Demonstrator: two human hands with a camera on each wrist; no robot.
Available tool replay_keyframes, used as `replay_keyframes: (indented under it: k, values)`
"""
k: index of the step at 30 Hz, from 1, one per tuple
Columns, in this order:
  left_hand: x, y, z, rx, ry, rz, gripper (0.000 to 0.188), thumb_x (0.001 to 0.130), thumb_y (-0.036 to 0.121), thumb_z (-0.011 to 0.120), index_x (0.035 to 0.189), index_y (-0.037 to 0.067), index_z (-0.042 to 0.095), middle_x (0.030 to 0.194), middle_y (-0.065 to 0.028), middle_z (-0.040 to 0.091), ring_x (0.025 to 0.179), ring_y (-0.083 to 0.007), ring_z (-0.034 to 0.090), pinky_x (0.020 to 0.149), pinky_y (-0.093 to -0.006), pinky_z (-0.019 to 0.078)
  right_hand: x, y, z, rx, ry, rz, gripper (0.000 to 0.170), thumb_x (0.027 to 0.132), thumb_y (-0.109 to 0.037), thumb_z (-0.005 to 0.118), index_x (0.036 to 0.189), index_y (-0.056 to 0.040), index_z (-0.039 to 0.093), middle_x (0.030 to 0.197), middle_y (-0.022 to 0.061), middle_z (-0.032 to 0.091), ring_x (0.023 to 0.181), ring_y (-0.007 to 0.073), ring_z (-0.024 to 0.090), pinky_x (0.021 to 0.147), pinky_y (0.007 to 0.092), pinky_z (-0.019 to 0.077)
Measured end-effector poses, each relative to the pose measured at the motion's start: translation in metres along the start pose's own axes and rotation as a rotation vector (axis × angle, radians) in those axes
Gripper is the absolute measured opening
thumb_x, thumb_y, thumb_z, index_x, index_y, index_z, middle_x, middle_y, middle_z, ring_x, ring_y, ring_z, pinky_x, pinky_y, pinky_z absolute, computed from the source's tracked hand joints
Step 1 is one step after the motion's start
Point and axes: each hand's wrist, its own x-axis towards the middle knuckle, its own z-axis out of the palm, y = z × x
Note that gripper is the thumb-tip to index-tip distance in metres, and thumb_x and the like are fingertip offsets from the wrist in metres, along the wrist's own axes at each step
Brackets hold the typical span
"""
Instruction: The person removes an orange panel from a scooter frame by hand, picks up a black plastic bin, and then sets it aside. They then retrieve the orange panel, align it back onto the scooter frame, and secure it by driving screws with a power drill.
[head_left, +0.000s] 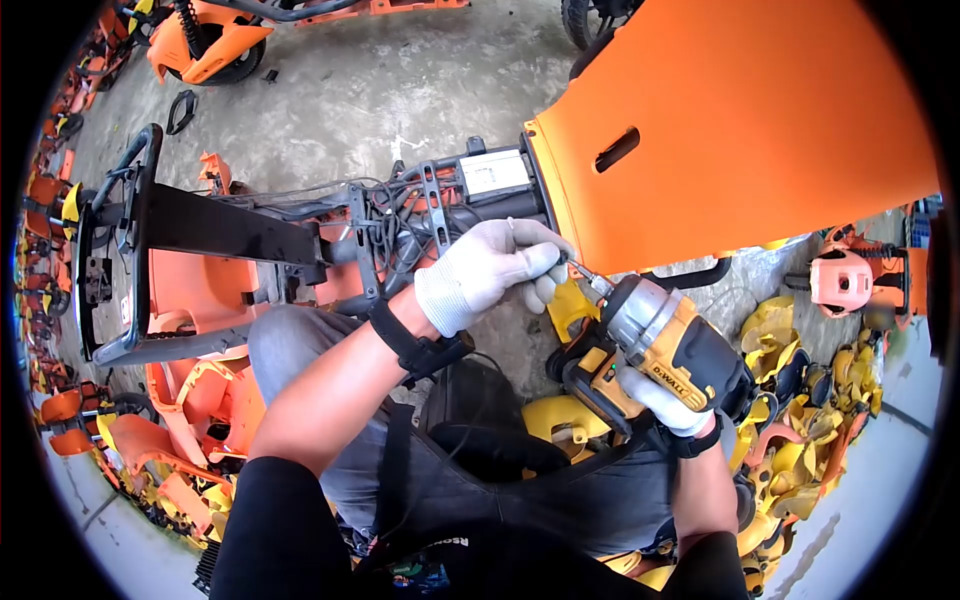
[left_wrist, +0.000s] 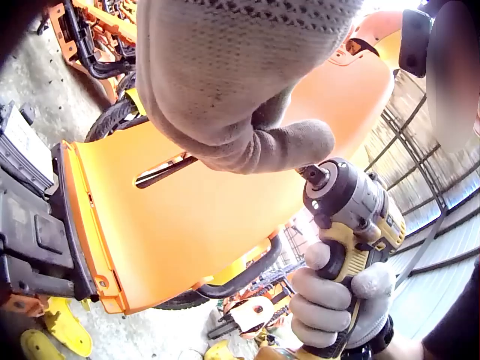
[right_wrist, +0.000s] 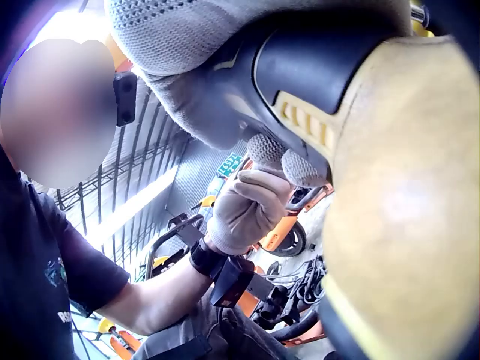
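A yellow and black power driver (head_left: 670,340) is gripped by the gloved right hand (head_left: 665,400), its bit pointing up and left. The gloved left hand (head_left: 495,268) has its thumb and fingers pinched together at the tip of the bit (head_left: 590,276); whether a small fastener is between them cannot be told. Beside the fingertips is the lower corner of a large orange panel (head_left: 720,130) with one slot. In the left wrist view the driver (left_wrist: 349,202) has its nose near the left hand's fingers (left_wrist: 292,146), and the right hand (left_wrist: 322,300) is wrapped round the handle.
A vehicle frame with cables (head_left: 400,215) and a black box with a white label (head_left: 495,175) lies left of the panel. A black rack (head_left: 140,240) stands farther left. Yellow and orange parts (head_left: 800,430) are piled at the right. More orange vehicles (head_left: 210,45) stand at the back.
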Motion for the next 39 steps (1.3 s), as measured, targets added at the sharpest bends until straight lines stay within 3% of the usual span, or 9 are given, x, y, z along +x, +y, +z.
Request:
replay_keyframes:
  k: [3, 8, 10, 14, 17, 26, 30, 33, 39]
  values:
    - [0.001, -0.001, 0.000, 0.003, 0.000, -0.012, 0.025, 0.094, 0.020, 0.057, 0.106, -0.002, 0.059, 0.083, -0.0045, 0.063, 0.065, -0.0079, 0.059, 0.055, -0.0195, 0.0497, 0.003, -0.007, -0.002, -0.140, 0.016, -0.086, 0.049, 0.065, -0.002, 0.070, 0.113, -0.0003, 0.060, 0.102, 0.0070, 0.064, 0.088, 0.0177, 0.061, 0.080, 0.0309, 0.0493]
    - [0.002, -0.001, -0.002, 0.005, 0.009, -0.036, 0.026, 0.094, 0.022, 0.057, 0.104, -0.001, 0.060, 0.081, -0.0042, 0.063, 0.062, -0.0078, 0.058, 0.052, -0.0180, 0.0479, -0.001, -0.003, 0.002, -0.036, 0.029, 0.016, 0.047, 0.065, -0.001, 0.069, 0.111, 0.0000, 0.060, 0.101, 0.0074, 0.065, 0.088, 0.0177, 0.062, 0.080, 0.0305, 0.0494]
    - [0.003, -0.003, -0.002, 0.012, 0.013, -0.048, 0.026, 0.094, 0.022, 0.057, 0.104, -0.001, 0.060, 0.080, -0.0043, 0.062, 0.061, -0.0078, 0.058, 0.051, -0.0182, 0.0476, -0.004, -0.001, 0.004, -0.034, 0.061, 0.084, 0.035, 0.069, -0.016, 0.077, 0.102, -0.0053, 0.068, 0.095, 0.0087, 0.068, 0.085, 0.0270, 0.064, 0.077, 0.0367, 0.0496]
    - [0.005, -0.006, -0.001, 0.046, 0.031, -0.051, 0.024, 0.094, 0.022, 0.056, 0.101, -0.001, 0.060, 0.079, -0.0043, 0.062, 0.058, -0.0080, 0.056, 0.048, -0.0189, 0.0452, -0.003, -0.001, 0.004, -0.052, 0.076, 0.064, 0.035, 0.069, -0.018, 0.078, 0.101, -0.0065, 0.068, 0.093, 0.0083, 0.068, 0.084, 0.0276, 0.064, 0.076, 0.0370, 0.0498]
    - [0.005, -0.005, 0.000, 0.089, 0.064, -0.091, 0.024, 0.094, 0.023, 0.056, 0.099, 0.000, 0.060, 0.078, -0.0042, 0.061, 0.057, -0.0083, 0.056, 0.047, -0.0190, 0.0442, 0.006, -0.008, -0.002, -0.250, 0.017, -0.143, 0.037, 0.066, -0.008, 0.071, 0.102, -0.0028, 0.066, 0.094, 0.0077, 0.067, 0.085, 0.0221, 0.064, 0.077, 0.0324, 0.0494]
    - [0.007, -0.024, 0.002, -0.054, 0.050, -0.135, 0.021, 0.094, 0.021, 0.057, 0.101, 0.001, 0.058, 0.077, -0.0036, 0.061, 0.058, -0.0090, 0.057, 0.048, -0.0190, 0.0449, 0.005, -0.011, -0.006, -0.886, -0.106, -0.353, 0.031, 0.072, -0.032, 0.071, 0.097, -0.0134, 0.071, 0.088, 0.0064, 0.067, 0.077, 0.0277, 0.062, 0.069, 0.0370, 0.0489]
    - [0.009, -0.049, 0.012, -0.249, 0.159, -0.150, 0.020, 0.094, 0.021, 0.057, 0.100, 0.002, 0.058, 0.079, -0.0030, 0.062, 0.059, -0.0088, 0.059, 0.051, -0.0183, 0.0474, -0.007, 0.005, -0.005, -0.776, -0.187, -0.250, 0.035, 0.073, -0.028, 0.071, 0.103, -0.0110, 0.068, 0.097, 0.0094, 0.067, 0.084, 0.0297, 0.063, 0.076, 0.0393, 0.0495]
    - [0.020, -0.077, 0.010, -0.317, 0.225, -0.125, 0.018, 0.095, 0.021, 0.056, 0.097, 0.004, 0.057, 0.080, -0.0026, 0.061, 0.060, -0.0084, 0.058, 0.052, -0.0185, 0.0474, -0.015, 0.027, 0.005, -0.456, -0.083, -0.211, 0.034, 0.072, -0.017, 0.075, 0.103, -0.0065, 0.067, 0.099, 0.0096, 0.067, 0.092, 0.0288, 0.063, 0.084, 0.0397, 0.0481]
    - [0.046, -0.120, 0.016, -0.568, 0.373, -0.071, 0.020, 0.094, 0.023, 0.057, 0.095, 0.003, 0.056, 0.079, -0.0020, 0.057, 0.062, -0.0090, 0.054, 0.056, -0.0218, 0.0460, -0.013, 0.044, 0.017, -0.209, -0.126, 0.107, 0.033, 0.075, -0.009, 0.071, 0.106, -0.0025, 0.062, 0.098, 0.0093, 0.066, 0.089, 0.0215, 0.064, 0.078, 0.0337, 0.0508]
